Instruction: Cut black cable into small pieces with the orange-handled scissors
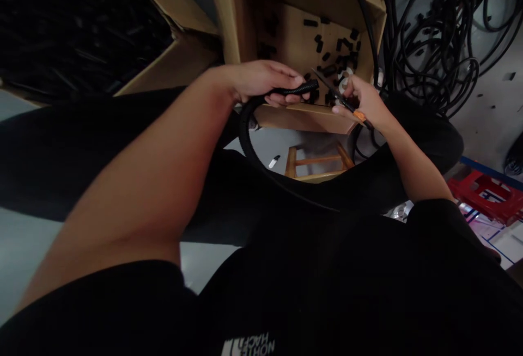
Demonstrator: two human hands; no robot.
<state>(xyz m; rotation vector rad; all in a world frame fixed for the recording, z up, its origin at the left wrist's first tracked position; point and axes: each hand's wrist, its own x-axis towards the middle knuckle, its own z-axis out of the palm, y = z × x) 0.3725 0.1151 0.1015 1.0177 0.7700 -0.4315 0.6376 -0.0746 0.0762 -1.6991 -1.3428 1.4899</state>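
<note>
My left hand (281,83) is closed around a black corrugated tube (247,127), whose short end sticks out past the fingertips. From there the tube curves down across my lap, where it blends into the dark clothing. A knife (345,102) with a narrow blade and a black-and-orange handle is gripped in my right hand (363,100). Its blade points up and left, toward the tube end, with a small gap between them. Both hands are over the near side of an open cardboard box (286,119), in which short black tube pieces (327,56) lie scattered.
A larger cardboard box (192,18) full of dark pieces stands at the left. Tangled black tubing (433,34) covers the floor at the right. A wooden stool (318,161) is below the box, and a red plastic object (486,195) is at the far right.
</note>
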